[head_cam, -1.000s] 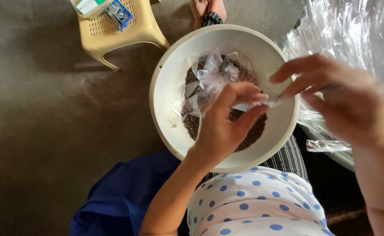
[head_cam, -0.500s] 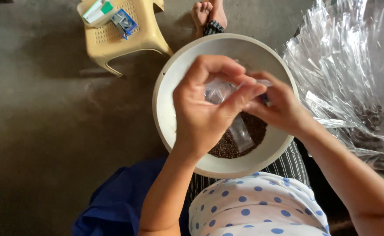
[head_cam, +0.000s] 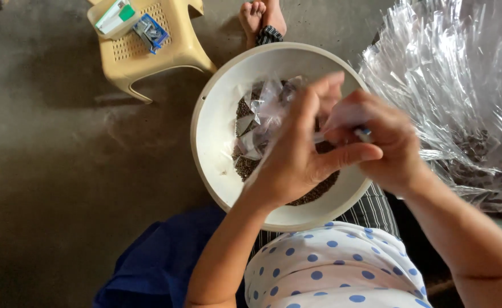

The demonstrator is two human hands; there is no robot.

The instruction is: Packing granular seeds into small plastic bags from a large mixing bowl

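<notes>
A wide white bowl (head_cam: 216, 131) rests on my lap, holding dark seeds (head_cam: 245, 165) and several small clear plastic packets (head_cam: 256, 122). Both hands are raised over the bowl's right half. My left hand (head_cam: 296, 154) pinches a small clear plastic bag (head_cam: 273, 102) between thumb and fingers. My right hand (head_cam: 376, 137) meets it from the right, fingers closed on the same bag's edge and on a small thin tool with a blue tip (head_cam: 364, 134). The bag's lower part is hidden behind my left hand.
A pile of clear plastic bags (head_cam: 456, 85) lies at the right. A yellow plastic stool (head_cam: 148, 51) at the top left carries small boxes and a blue stapler. A bare foot (head_cam: 262, 17) shows above the bowl. The floor is grey concrete.
The view has shifted slightly. My hands stay together over the bowl; the left hand has dropped lower and the right has closed in over the bag's top.
</notes>
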